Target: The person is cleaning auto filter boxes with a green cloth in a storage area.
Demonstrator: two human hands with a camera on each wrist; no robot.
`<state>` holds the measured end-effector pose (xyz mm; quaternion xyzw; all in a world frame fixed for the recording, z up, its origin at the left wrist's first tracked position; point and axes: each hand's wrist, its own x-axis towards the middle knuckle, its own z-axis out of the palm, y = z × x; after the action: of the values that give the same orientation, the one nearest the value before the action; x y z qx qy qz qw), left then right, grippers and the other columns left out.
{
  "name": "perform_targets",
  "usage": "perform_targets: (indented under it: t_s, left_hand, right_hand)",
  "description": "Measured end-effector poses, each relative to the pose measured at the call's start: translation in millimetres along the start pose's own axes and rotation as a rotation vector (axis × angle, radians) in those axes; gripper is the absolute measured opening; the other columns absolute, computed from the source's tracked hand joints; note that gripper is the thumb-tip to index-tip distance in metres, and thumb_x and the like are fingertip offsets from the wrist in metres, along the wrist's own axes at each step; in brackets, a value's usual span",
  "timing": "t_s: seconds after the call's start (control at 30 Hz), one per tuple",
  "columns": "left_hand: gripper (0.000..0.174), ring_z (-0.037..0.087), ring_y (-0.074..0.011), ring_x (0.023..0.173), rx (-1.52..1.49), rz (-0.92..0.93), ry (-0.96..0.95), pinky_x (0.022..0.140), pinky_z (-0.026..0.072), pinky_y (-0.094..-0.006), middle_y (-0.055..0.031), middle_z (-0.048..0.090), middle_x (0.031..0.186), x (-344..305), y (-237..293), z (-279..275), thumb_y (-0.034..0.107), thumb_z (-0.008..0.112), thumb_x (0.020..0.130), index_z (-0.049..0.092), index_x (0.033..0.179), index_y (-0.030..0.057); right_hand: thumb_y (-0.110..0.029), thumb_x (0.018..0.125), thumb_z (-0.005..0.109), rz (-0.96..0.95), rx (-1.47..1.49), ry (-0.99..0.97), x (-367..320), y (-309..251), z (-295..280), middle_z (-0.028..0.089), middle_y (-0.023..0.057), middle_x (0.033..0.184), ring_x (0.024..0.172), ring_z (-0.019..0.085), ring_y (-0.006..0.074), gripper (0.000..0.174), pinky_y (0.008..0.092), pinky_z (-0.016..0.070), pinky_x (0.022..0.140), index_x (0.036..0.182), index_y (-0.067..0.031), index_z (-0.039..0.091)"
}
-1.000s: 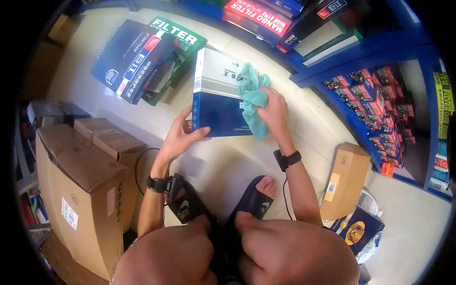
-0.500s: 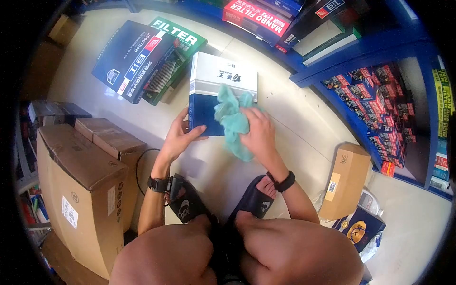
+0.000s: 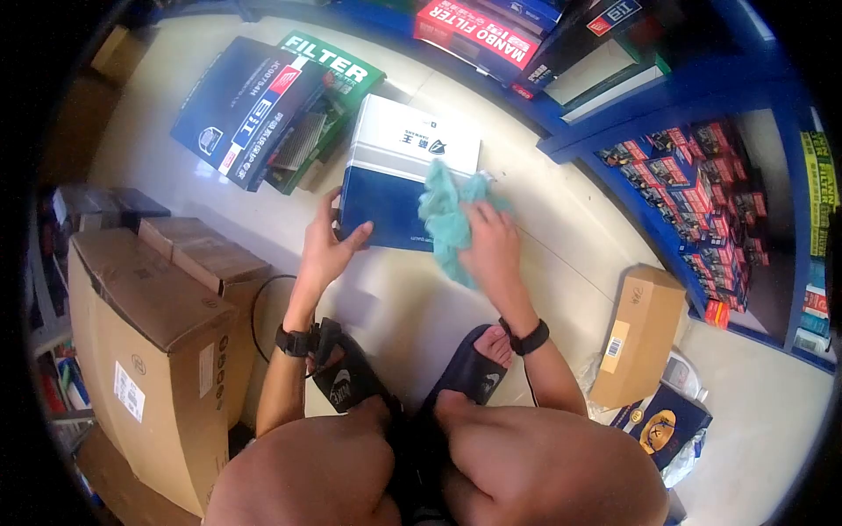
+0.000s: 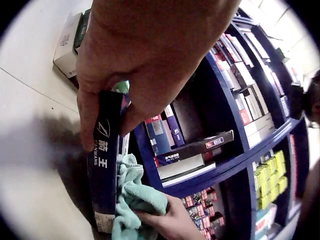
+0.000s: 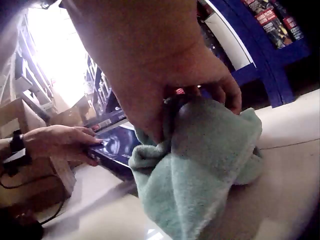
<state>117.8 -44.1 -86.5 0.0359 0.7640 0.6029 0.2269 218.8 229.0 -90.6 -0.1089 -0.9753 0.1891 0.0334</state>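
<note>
Probably the wiping is half done: the left hand [image 3: 329, 250] grips the left edge of the box [image 3: 395, 158], which stands between both hands, while the right hand [image 3: 491, 250] clutches a cloth [image 3: 443, 215] against its front (the lower right part), so the upper part seems not yet wiped.

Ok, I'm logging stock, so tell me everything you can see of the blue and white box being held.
The box is a flat, closed cardboard carton: a white band with a small logo and dark characters, a grey stripe, then dark blue with fine white print. Its narrow side is dark blue with a white logo. The left hand grips its near left corner; the right hand presses a teal cloth against its right edge. Whether it rests on the floor is unclear.
</note>
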Motion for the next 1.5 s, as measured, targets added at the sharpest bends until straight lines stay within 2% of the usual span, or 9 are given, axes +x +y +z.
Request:
perform_targets:
  t_s: [0.13,0.3,0.53,0.73,0.97,1.23,1.33,1.4,1.5]
  left_hand:
    - [0.075,0.078,-0.0248,0.099,0.022,-0.034,0.067,0.076,0.0682,-0.0349,-0.0245,0.074,0.118,5.3,1.0,-3.8,0.01,0.08,0.1,0.042,0.164,-0.0007]
    - [0.074,0.075,-0.0209,0.102,0.037,0.006,0.003,0.075,0.0684,-0.035,-0.0208,0.073,0.136,5.6,4.8,-9.2,0.004,0.076,0.101,0.041,0.167,0.0016]
    - [0.074,0.074,-0.0191,0.1,0.025,0.036,-0.015,0.077,0.0679,-0.0336,-0.0199,0.072,0.138,5.1,-2.5,-13.1,0.0,0.074,0.101,0.04,0.167,-0.0009]
    - [0.081,0.075,-0.024,0.107,0.003,0.018,-0.068,0.081,0.0714,-0.0398,-0.0207,0.067,0.144,3.0,-8.4,-13.0,0.014,0.079,0.102,0.036,0.169,-0.0004]
    - [0.08,0.077,-0.0225,0.097,0.127,0.025,0.013,0.077,0.0701,-0.0372,-0.0221,0.071,0.133,1.5,2.3,-5.3,0.015,0.08,0.102,0.038,0.169,0.0004]
    - [0.07,0.078,-0.0216,0.083,0.147,0.019,0.098,0.068,0.0658,-0.0333,-0.0218,0.076,0.112,-1.3,12.4,-3.1,0.014,0.085,0.098,0.05,0.157,-0.0034]
    - [0.064,0.076,-0.0188,0.089,0.069,0.055,0.142,0.073,0.0637,-0.0302,-0.0173,0.076,0.114,-1.9,26.2,-0.8,0.011,0.087,0.095,0.057,0.149,-0.0024]
    - [0.059,0.073,-0.0154,0.098,0.044,0.349,0.271,0.084,0.0611,-0.0288,-0.0111,0.075,0.119,-1.1,33.0,-1.5,0.008,0.089,0.093,0.061,0.145,-0.001]
    - [0.053,0.07,-0.0135,0.107,-0.035,0.435,0.343,0.094,0.0581,-0.0293,-0.0067,0.073,0.123,-6.7,55.6,-5.4,0.006,0.089,0.092,0.064,0.139,-0.001]
  right_hand:
    - [-0.009,0.072,0.084,-0.16,0.059,-0.006,-21.7,-16.6,-1.3,0.069,0.0096,0.133,0.114,0.063,0.0374,0.065,0.049,0.0535,0.099,0.135,-0.0111,0.072]
    - [-0.006,0.072,0.081,-0.168,0.061,-0.02,-15.0,-20.8,-2.7,0.069,0.012,0.136,0.116,0.062,0.0385,0.064,0.0484,0.0525,0.101,0.136,-0.0096,0.073]
    - [-0.012,0.074,0.085,-0.049,-0.101,0.094,72.5,0.2,13.5,0.07,0.008,0.135,0.116,0.064,0.037,0.062,0.0512,0.0563,0.098,0.136,-0.0151,0.075]
    - [-0.016,0.077,0.085,-0.038,0.024,0.175,116.2,17.8,12.2,0.074,0.0128,0.124,0.109,0.07,0.0427,0.056,0.052,0.0574,0.099,0.133,-0.0117,0.075]
    - [-0.015,0.077,0.083,-0.11,0.051,-0.054,50.6,-15.6,-1.4,0.069,0.014,0.126,0.111,0.066,0.0419,0.055,0.0501,0.0559,0.099,0.131,-0.0099,0.074]
    - [-0.017,0.08,0.081,-0.238,0.16,0.025,-0.4,-49.3,-7.0,0.068,0.0108,0.123,0.108,0.065,0.0379,0.048,0.0496,0.0566,0.095,0.127,-0.0102,0.073]
    - [-0.018,0.08,0.082,-0.181,0.188,0.055,1.2,-49.1,-16.9,0.069,0.0097,0.122,0.109,0.066,0.0374,0.049,0.0485,0.057,0.095,0.127,-0.0103,0.073]
    - [-0.018,0.079,0.084,-0.154,0.177,0.068,2.8,-47.5,-23.0,0.069,0.0093,0.122,0.11,0.067,0.0372,0.051,0.0479,0.0571,0.095,0.127,-0.0104,0.072]
    - [-0.017,0.076,0.086,-0.084,0.188,0.147,7.6,-40.3,-33.6,0.07,0.0107,0.124,0.115,0.067,0.0381,0.056,0.0487,0.057,0.097,0.13,-0.0109,0.071]
